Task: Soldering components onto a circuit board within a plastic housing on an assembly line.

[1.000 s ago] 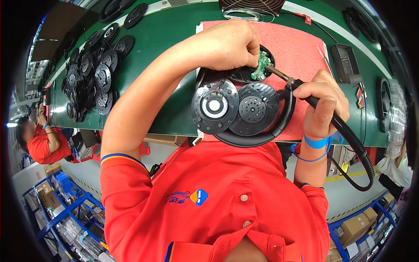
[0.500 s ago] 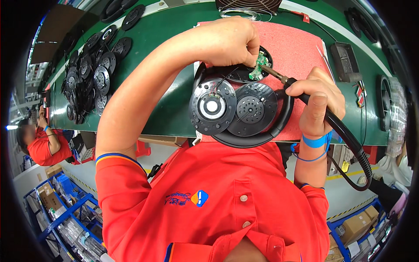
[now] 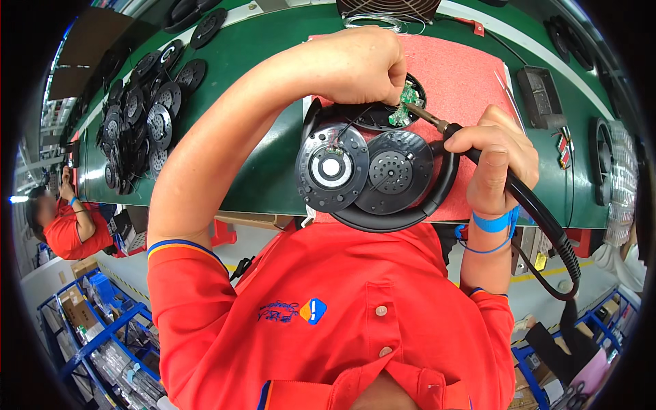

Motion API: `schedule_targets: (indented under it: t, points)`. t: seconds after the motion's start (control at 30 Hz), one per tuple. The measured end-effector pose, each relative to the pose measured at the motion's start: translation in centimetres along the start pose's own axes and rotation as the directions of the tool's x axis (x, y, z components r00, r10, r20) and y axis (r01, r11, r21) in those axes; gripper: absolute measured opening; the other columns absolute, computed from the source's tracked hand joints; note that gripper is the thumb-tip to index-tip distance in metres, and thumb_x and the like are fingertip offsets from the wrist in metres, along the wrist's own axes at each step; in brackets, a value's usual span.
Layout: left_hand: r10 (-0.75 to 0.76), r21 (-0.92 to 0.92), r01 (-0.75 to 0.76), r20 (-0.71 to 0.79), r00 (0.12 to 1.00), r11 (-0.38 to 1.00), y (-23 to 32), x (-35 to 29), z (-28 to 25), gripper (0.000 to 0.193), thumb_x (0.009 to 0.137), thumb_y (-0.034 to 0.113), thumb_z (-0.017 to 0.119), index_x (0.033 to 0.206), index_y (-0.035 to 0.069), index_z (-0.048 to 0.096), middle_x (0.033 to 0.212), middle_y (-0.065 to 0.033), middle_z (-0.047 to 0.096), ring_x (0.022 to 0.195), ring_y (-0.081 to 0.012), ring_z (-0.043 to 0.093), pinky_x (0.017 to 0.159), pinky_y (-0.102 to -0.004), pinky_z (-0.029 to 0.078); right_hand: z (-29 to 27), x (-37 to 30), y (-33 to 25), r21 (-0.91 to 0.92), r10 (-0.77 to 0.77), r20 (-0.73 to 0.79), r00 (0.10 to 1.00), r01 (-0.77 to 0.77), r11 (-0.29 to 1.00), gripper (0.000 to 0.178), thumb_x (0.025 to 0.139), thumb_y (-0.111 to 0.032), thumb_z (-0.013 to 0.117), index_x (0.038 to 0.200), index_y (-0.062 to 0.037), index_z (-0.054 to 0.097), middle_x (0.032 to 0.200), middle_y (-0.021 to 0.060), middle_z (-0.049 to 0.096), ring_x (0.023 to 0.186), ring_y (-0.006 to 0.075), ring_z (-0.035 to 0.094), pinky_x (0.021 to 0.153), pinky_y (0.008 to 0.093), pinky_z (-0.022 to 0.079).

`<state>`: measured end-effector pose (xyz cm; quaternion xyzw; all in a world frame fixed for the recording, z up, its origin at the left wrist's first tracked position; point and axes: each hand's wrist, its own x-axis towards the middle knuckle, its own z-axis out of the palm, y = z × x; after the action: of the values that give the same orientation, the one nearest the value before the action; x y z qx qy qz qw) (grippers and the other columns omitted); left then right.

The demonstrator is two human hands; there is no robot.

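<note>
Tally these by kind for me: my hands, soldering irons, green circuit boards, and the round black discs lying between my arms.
Hands: 2
Soldering iron: 1
Circuit board: 1
Discs: 2
Total: 6

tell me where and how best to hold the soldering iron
Probably by the black handle, coming from the right, where the right hand holds it: the handle is thick and slants down to the right, while the slim metal shaft, possibly hot, points up-left at the green circuit board.
</note>
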<state>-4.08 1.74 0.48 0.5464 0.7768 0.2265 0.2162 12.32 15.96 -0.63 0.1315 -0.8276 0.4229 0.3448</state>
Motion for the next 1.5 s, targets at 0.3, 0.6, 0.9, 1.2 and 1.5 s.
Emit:
schedule_targets:
  t: [0.3, 0.6, 0.9, 1.2, 1.5]
  points:
    - [-0.066, 0.020, 0.066, 0.047, 0.997, 0.998, 0.6, 0.0, -0.2, 0.013, 0.068, 0.012, 0.065, 0.069, -0.001, 0.066, 0.074, -0.0128, 0.060, 0.071, -0.0240, 0.057, 0.068, -0.0331, 0.046, -0.3, -0.2, 0.0, -0.010, -0.007, -0.037, 0.999, 0.007, 1.000, 0.057, 0.097, -0.040, 0.037, 0.063, 0.0007, 0.059, 0.056, 0.0056, 0.055, 0.050, 0.0143, 0.043, 0.046, 0.0272, 0.030]
    - [-0.122, -0.004, 0.123, 0.077, 0.990, 0.992, 0.5, -0.3, -0.2, 0.015, 0.070, 0.014, 0.067, 0.069, -0.001, 0.065, 0.091, -0.0117, 0.061, 0.089, -0.0248, 0.057, 0.081, -0.0318, 0.044, -0.3, -0.1, 0.1, -0.003, -0.020, -0.032, 0.999, 0.020, 1.000, 0.056, 0.097, -0.039, 0.038, 0.064, 0.0011, 0.059, 0.057, 0.0063, 0.055, 0.050, 0.0142, 0.043, 0.046, 0.0274, 0.030]
    - [-0.137, -0.022, 0.137, 0.022, 0.990, 0.990, 0.5, -0.4, 0.2, 0.014, 0.068, 0.013, 0.067, 0.066, -0.001, 0.065, 0.092, -0.0118, 0.062, 0.086, -0.0238, 0.058, 0.079, -0.0325, 0.044, -0.1, 0.0, 0.2, -0.007, -0.044, -0.035, 0.998, 0.043, 0.999, 0.053, 0.097, -0.037, 0.039, 0.065, 0.0008, 0.060, 0.056, 0.0066, 0.055, 0.050, 0.0141, 0.044, 0.045, 0.0272, 0.029]
    - [-0.085, 0.033, 0.084, 0.019, 0.996, 0.996, 0.2, 0.2, 0.2, 0.013, 0.064, 0.011, 0.066, 0.066, -0.002, 0.066, 0.073, -0.0143, 0.060, 0.068, -0.0240, 0.059, 0.065, -0.0338, 0.047, -0.1, 0.0, 0.2, 0.007, -0.038, -0.010, 0.999, 0.038, 0.999, 0.051, 0.096, -0.035, 0.040, 0.065, 0.0006, 0.060, 0.057, 0.0058, 0.055, 0.050, 0.0139, 0.042, 0.045, 0.0274, 0.028]
    - [-0.059, 0.078, 0.058, 0.022, 0.998, 0.995, 0.3, 0.5, 0.0, 0.014, 0.062, 0.011, 0.065, 0.069, 0.000, 0.069, 0.059, -0.0166, 0.060, 0.057, -0.0251, 0.061, 0.056, -0.0357, 0.049, 0.1, 0.0, 0.4, 0.012, -0.057, 0.008, 0.998, 0.057, 0.998, 0.047, 0.096, -0.032, 0.042, 0.066, 0.0006, 0.060, 0.059, 0.0055, 0.057, 0.050, 0.0141, 0.042, 0.045, 0.0273, 0.029]
